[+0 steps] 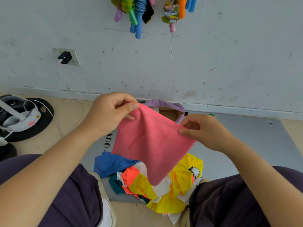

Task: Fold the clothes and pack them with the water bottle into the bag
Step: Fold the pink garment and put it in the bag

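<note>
I hold a pink cloth [150, 145] up in the air over a grey mat [246, 136]. My left hand [111, 113] pinches its upper left corner and my right hand [203, 130] pinches its right corner, so the cloth hangs down in a point. Beneath it lies a heap of crumpled clothes [164, 185] in yellow, orange, white, teal and blue. Behind the cloth, by the wall, stands a lilac bag [165, 104] with its mouth open, partly hidden. No water bottle shows.
A headset [18, 117] with a white cable lies on a black round pad at the left. A charger [64, 57] sits in a wall socket. Coloured skipping ropes [136, 12] hang on the wall above. My knees frame the clothes heap.
</note>
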{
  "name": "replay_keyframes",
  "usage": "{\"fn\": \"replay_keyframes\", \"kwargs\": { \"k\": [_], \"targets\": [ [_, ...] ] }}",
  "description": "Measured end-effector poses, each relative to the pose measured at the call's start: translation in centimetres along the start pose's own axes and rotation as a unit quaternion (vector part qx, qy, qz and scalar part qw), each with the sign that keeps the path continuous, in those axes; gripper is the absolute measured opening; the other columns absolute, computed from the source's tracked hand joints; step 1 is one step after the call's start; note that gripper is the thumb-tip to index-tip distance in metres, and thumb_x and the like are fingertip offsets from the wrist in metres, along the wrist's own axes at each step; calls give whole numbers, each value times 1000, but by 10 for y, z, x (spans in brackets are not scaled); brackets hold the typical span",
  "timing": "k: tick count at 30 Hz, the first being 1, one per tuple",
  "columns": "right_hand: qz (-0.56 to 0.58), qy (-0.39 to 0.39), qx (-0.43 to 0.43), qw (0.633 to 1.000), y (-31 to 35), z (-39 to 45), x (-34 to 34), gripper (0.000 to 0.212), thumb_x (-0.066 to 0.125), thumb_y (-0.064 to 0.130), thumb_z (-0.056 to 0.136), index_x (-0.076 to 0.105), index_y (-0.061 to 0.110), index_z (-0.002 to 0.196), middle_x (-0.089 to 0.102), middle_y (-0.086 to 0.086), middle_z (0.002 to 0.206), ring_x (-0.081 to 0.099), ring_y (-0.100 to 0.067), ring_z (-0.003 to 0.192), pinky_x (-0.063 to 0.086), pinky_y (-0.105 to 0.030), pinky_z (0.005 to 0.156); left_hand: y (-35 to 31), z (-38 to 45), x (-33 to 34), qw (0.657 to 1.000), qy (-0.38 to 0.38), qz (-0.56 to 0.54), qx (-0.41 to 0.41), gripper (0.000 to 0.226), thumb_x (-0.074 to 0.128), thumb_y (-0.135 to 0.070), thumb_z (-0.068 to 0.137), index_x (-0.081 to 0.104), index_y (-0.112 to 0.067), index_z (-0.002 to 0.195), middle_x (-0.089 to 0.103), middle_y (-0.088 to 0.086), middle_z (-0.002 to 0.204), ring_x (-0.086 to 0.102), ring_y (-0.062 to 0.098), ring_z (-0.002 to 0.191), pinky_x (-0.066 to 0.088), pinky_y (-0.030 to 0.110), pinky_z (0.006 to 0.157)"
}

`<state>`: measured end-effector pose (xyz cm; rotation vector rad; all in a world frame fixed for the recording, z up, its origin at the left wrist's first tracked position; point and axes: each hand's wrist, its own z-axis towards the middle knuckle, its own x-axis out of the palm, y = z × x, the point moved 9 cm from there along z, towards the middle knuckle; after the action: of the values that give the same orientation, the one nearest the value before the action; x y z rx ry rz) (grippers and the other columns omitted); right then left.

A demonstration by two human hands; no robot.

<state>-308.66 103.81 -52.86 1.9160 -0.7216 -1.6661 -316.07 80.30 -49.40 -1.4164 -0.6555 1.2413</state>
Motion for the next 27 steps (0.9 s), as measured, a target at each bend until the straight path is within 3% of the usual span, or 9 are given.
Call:
{"fn": "replay_keyframes", "kwargs": {
  "k": [2, 4, 7, 10, 15, 19, 22, 25, 27],
  "targets": [
    [-71, -13, 16, 997, -12, 0, -9, 16, 74, 26, 84, 63, 35, 76, 63, 14, 74, 53, 5, 66, 38, -7, 61, 5, 1, -14, 999, -27, 35, 3, 12, 66, -9, 90, 72, -17, 85, 73, -1, 77, 73, 19, 69, 60, 46, 78],
    [-95, -32, 29, 995, -20, -1, -19, 17, 75, 25, 83, 63, 35, 76, 62, 15, 74, 53, 6, 65, 37, -6, 58, 9, 3, -25, 997, -43, 64, 3, 14, 67, -9, 90, 72, -20, 83, 74, 0, 79, 72, 15, 67, 60, 36, 74],
    [-110, -67, 23, 991, -24, -4, -28, 13, 75, 19, 82, 67, 29, 80, 65, 10, 76, 58, -6, 71, 41, -16, 62, 17, 0, -26, 995, -35, 95, -5, 14, 69, -9, 89, 72, -21, 82, 74, -2, 79, 71, 9, 62, 56, 18, 64],
    [-131, -81, 10, 988, -24, -6, -32, 8, 73, 14, 83, 73, 21, 87, 68, 5, 82, 61, -15, 78, 43, -19, 67, 26, -4, -20, 991, -9, 134, -9, 8, 70, -11, 88, 73, -17, 84, 74, -2, 79, 70, 5, 63, 53, 12, 62],
    [-148, -115, -14, 982, -21, -9, -37, 8, 70, 6, 84, 73, 13, 86, 66, -1, 85, 59, -19, 79, 46, -33, 75, 42, -10, -13, 989, 10, 143, -18, 11, 71, -9, 87, 73, -19, 82, 74, -4, 75, 72, 9, 69, 60, 33, 74],
    [-131, -167, -41, 976, -16, -14, -47, 9, 69, 3, 84, 74, 11, 85, 56, -2, 94, 53, -18, 84, 40, -27, 78, 50, -10, -7, 987, 24, 155, -23, 19, 68, -8, 89, 71, -25, 83, 73, -5, 77, 72, 8, 71, 59, 42, 80],
    [-119, -172, -41, 977, -19, -13, -48, 6, 64, 7, 90, 68, 11, 91, 52, -3, 99, 47, -21, 96, 39, -33, 88, 58, -8, -9, 990, 14, 129, -56, 12, 62, -19, 95, 66, -18, 84, 69, 4, 77, 73, 15, 68, 59, 50, 77],
    [-33, -149, 8, 988, -32, -12, -45, 10, 58, 18, 96, 55, 17, 86, 53, 5, 80, 47, -10, 75, 40, -18, 67, 67, -8, -9, 993, -5, 49, -109, 22, 54, -28, 99, 60, -9, 89, 52, 11, 79, 72, 23, 65, 57, 60, 77],
    [5, -156, 26, 987, -39, -12, -47, 19, 62, 26, 94, 53, 20, 79, 50, 7, 68, 44, -3, 60, 36, -12, 53, 66, -8, -10, 992, -27, 15, -125, 22, 54, -28, 100, 60, -8, 92, 54, 12, 84, 71, 26, 63, 58, 58, 73]
  ]
}}
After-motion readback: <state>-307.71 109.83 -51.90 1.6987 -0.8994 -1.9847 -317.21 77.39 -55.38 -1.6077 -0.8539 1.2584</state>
